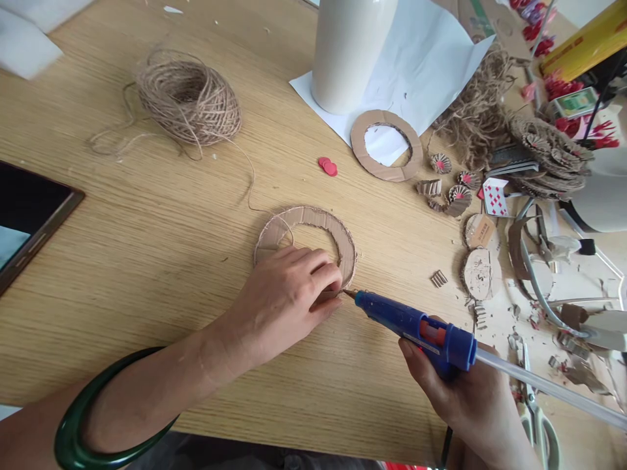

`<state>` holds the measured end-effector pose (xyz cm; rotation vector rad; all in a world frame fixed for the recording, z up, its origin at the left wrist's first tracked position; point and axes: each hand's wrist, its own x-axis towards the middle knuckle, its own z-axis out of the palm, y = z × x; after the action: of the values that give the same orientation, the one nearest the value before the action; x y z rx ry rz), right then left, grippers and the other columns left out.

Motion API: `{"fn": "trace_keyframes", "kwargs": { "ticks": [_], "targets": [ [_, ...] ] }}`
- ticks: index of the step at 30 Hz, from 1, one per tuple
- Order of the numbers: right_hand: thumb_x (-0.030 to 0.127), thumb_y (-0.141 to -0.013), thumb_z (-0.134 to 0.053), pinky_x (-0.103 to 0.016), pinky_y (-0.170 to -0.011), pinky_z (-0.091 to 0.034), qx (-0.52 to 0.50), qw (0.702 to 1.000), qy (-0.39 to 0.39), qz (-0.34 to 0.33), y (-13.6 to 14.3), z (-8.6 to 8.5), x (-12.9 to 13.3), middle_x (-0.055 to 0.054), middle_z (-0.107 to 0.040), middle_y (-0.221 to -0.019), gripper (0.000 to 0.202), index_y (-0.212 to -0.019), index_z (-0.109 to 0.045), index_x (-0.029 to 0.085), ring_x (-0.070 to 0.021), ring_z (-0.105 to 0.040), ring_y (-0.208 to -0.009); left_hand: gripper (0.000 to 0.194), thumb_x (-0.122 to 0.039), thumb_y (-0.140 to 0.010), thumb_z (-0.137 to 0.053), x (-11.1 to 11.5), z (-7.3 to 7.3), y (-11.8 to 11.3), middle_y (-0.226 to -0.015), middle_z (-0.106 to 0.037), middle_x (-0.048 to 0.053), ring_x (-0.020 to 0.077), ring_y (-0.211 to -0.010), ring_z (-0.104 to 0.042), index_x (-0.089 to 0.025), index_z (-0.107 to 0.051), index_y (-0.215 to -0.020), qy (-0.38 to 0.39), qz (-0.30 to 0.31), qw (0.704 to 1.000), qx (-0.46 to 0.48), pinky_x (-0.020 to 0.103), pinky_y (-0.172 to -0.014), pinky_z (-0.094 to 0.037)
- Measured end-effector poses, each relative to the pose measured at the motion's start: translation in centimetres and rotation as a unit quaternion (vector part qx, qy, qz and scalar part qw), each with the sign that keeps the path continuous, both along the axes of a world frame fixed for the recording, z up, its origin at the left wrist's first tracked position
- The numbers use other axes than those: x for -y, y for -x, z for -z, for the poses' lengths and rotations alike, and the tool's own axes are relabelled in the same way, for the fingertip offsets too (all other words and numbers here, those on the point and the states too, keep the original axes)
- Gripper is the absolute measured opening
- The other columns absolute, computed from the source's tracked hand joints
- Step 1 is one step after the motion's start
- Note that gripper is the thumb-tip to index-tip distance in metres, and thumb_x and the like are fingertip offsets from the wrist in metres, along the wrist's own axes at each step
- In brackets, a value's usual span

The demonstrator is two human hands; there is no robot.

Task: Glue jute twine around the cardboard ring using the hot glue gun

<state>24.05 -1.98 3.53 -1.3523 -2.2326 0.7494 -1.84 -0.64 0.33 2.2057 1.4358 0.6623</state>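
Observation:
A cardboard ring (346, 251) lies on the wooden table, with twine along its outer edge. My left hand (294, 294) rests over the ring's near side, thumb and fingers pinching its edge at the lower right. In my right hand (460, 385) is a blue glue gun (396, 313) with a clear glue stick out of its back. The gun's nozzle is at the ring's edge, right beside my left fingertips. From a ball of twine (191, 101) at the upper left, one strand runs down to the ring and across it.
Behind the ring stand a white vase (350, 52) on white paper and a second cardboard ring (360, 143). Small red discs (328, 166) lie nearer. Cardboard scraps, rolled pieces and scissors (539, 424) crowd the right side. A dark tablet (29, 215) is at the left edge.

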Motion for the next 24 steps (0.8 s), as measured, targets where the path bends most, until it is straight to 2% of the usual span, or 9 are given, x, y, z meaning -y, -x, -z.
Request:
{"fn": "trace_keyframes", "kwargs": {
  "ticks": [10, 14, 24],
  "targets": [
    [0.02, -0.089, -0.067, -0.022, -0.034, -0.043, 0.004, 1.0, 0.016, 0.003, 0.2, -0.4, -0.1, 0.006, -0.058, -0.052, 0.014, -0.079, -0.057, 0.025, -0.0111, -0.049, -0.036, 0.011, -0.022, -0.093, -0.069, 0.0, 0.0, 0.0, -0.086, -0.065, 0.0, 0.0186, -0.082, -0.062, -0.018, -0.063, -0.085, 0.002, -0.001, 1.0, -0.001, 0.034, -0.077, -0.045],
    [0.02, -0.089, -0.067, -0.022, -0.035, -0.044, 0.01, 1.0, -0.003, -0.001, 0.4, -0.5, -0.4, 0.005, -0.06, -0.053, 0.014, -0.078, -0.059, 0.024, -0.0118, -0.052, -0.037, 0.011, -0.022, -0.093, -0.068, 0.0, 0.0, 0.0, -0.086, -0.065, 0.0, 0.0185, -0.082, -0.062, -0.018, -0.062, -0.084, 0.003, 0.001, 1.0, -0.001, 0.034, -0.077, -0.045],
    [0.02, -0.09, -0.066, -0.022, -0.034, -0.039, 0.012, 0.999, -0.026, -0.019, 1.0, -0.9, -1.1, 0.006, -0.056, -0.05, 0.021, -0.073, -0.055, 0.024, -0.0106, -0.049, -0.035, 0.011, -0.023, -0.092, -0.07, 0.0, 0.0, 0.1, -0.087, -0.065, 0.0, 0.0195, -0.083, -0.062, -0.018, -0.063, -0.086, 0.008, -0.002, 1.0, -0.001, 0.036, -0.077, -0.046]
  ]
}}
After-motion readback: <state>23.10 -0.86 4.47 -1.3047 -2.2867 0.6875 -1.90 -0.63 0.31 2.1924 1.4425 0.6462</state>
